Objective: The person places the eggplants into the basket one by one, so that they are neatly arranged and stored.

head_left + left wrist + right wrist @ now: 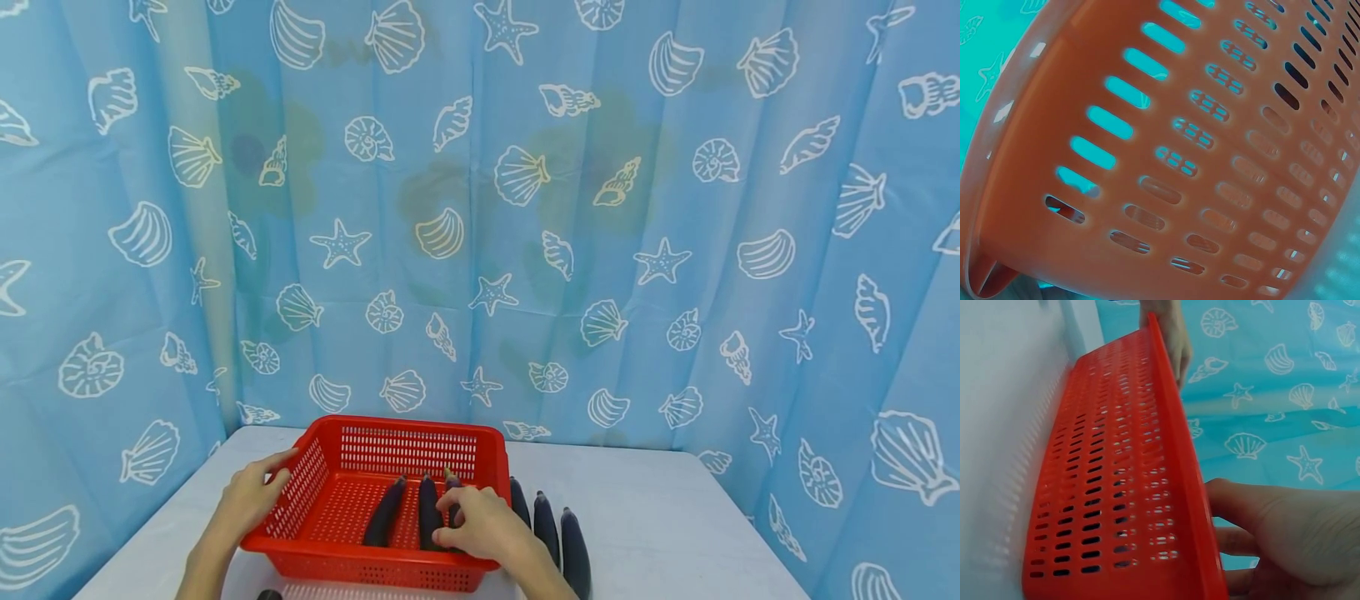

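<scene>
A red plastic basket (300, 542) with slotted walls holds several dark purple eggplants, one (385, 512) lying left of another (428, 508). My left hand (247, 500) rests at the left rim, fingers pointing forward and thumb apart. In the left wrist view the basket's slotted outer wall (1166, 169) fills the picture and hides the fingers. My right hand (483, 525) reaches over the basket's near right corner and grips an eggplant (453, 482) lying inside, partly covered by the fingers. In the right wrist view the right hand (1291, 537) shows beyond the red rim.
Outside the basket to the right lie more eggplants (575, 554), side by side on the white table (675, 517). A dark rounded end of something (269, 595) shows at the bottom edge. Behind the table hangs a blue curtain (480, 250) with white shells and starfish.
</scene>
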Tool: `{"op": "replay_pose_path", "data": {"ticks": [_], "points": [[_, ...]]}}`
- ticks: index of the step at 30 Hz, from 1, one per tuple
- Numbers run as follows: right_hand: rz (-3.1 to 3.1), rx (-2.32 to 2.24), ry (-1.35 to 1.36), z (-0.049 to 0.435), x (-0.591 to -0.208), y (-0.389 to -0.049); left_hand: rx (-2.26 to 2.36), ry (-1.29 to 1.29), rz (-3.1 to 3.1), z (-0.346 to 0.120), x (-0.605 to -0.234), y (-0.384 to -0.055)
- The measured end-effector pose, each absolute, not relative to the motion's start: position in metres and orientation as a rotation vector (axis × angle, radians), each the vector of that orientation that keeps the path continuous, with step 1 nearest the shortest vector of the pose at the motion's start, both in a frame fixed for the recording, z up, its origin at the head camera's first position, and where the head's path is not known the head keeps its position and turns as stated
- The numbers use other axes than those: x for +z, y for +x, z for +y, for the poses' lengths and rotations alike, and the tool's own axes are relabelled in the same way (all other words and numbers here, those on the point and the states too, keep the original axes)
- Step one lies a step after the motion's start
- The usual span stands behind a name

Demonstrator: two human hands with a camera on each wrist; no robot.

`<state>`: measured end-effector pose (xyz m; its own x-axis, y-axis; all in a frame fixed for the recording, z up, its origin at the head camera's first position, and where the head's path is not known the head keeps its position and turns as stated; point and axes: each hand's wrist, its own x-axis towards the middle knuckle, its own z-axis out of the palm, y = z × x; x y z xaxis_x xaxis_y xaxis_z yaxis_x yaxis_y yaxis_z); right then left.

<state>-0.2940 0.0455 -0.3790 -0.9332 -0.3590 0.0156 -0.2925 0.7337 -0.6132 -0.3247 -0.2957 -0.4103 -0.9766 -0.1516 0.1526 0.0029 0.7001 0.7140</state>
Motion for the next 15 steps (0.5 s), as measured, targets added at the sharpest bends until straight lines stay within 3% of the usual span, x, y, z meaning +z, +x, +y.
{"op": "replay_pose_path", "data": {"ticks": [15], "points": [[2.805,-1.084,-0.583,0.074,-0.362,-0.29,-1.114,0.115,-2.707,-0.296,-0.412,-0.326]]}}
